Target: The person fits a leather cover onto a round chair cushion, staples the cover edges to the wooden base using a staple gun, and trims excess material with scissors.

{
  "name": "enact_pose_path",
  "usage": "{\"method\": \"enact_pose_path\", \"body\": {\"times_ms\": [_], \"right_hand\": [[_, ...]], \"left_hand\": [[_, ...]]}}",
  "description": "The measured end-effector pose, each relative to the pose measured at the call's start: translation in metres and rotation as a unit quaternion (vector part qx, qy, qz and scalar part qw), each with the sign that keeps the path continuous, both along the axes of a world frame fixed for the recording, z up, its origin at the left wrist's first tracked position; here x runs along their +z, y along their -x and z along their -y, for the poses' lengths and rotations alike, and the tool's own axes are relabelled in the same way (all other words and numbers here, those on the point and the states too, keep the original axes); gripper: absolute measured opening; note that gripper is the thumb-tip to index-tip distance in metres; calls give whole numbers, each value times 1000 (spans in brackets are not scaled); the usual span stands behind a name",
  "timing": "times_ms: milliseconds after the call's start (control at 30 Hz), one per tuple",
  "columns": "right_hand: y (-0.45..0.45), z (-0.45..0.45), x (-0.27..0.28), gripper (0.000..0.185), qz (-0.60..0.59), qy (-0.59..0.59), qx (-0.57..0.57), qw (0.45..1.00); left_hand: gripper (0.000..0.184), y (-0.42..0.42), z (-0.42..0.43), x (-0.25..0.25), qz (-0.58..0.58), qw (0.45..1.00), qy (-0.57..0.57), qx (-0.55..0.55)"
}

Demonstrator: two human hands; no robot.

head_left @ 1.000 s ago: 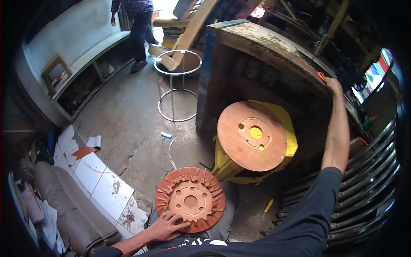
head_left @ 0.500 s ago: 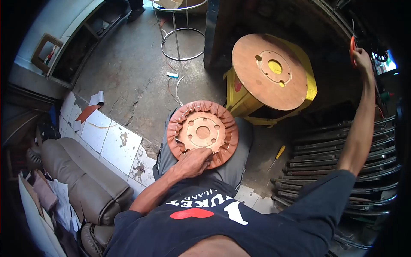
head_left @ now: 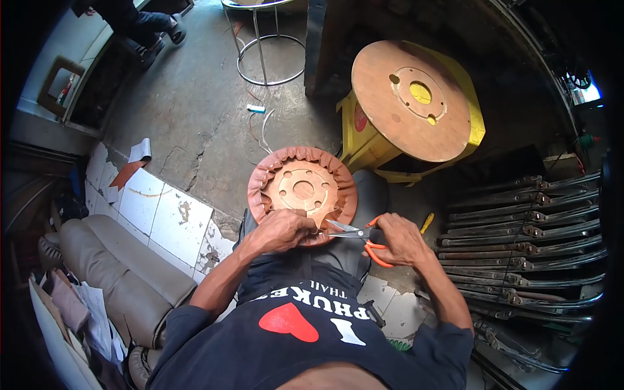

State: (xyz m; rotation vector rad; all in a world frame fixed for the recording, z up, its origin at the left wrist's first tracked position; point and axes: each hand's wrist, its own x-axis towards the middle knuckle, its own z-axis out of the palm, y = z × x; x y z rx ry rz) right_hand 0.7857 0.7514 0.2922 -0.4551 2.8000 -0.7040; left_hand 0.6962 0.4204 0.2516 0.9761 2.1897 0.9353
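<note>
A round stool seat point(head_left: 303, 186) rests upside down on my lap, its wooden disc ringed by gathered brown leatherette point(head_left: 346, 188). At the seat's near edge my left hand point(head_left: 285, 231) pinches the edge of that cover. My right hand point(head_left: 398, 239) grips the orange handles of a pair of scissors point(head_left: 364, 233). The scissor blades are apart and point left, reaching the cover beside my left fingertips. Whether the blades touch the material is hard to make out.
A yellow stool point(head_left: 351, 130) carries a bare wooden disc point(head_left: 383, 91) ahead on the right. Stacked metal frames point(head_left: 520, 244) lie at right, near a yellow screwdriver point(head_left: 427, 223). Grey-brown cushions point(head_left: 123, 266) are at left. A metal stool frame point(head_left: 261, 58) and a walking person point(head_left: 146, 29) are farther off.
My right hand has come from the far right with the scissors down to the seat, and the blades have opened. A person has walked further into view at top left.
</note>
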Motion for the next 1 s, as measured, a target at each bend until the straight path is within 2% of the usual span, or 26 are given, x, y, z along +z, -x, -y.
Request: {"method": "enact_pose_path", "body": {"times_ms": [33,100,167,200,300,367,433,633,767,833,867,967,1000], "right_hand": [[4,0,-1,63,-6,12,60,998],[24,1,-16,62,19,16,76,997],[39,4,-31,64,24,-32,145,989],[45,6,-39,66,24,-1,174,984],[50,13,-51,66,52,28,217,974],[42,13,-54,67,96,9,223,970],[31,7,-58,69,134,44,184,973],[23,50,-64,61,52,79,183,979],[0,53,-96,49,79,-6,155,985],[-16,53,-105,45,149,-58,141,977],[-23,50,-114,50,133,-45,132,981],[-21,66,-55,58,81,-18,85,993],[-22,73,-54,66,82,-12,73,994]], "left_hand": [[17,0,5,6,-1,1000,11,-17],[15,10,10,7,-9,999,18,-32],[13,14,13,5,0,996,-6,-84],[13,17,14,4,1,997,-5,-79],[19,24,12,0,34,989,14,-142],[20,23,16,-1,54,990,16,-129],[19,25,23,-7,61,990,-62,-112],[20,27,15,-9,67,989,-29,-127],[18,27,17,-18,74,990,-21,-121],[18,26,15,-22,65,990,-11,-123],[18,28,12,-22,50,991,-2,-124],[19,30,7,-22,44,990,-21,-133],[19,33,1,-18,38,990,-21,-133]]}}
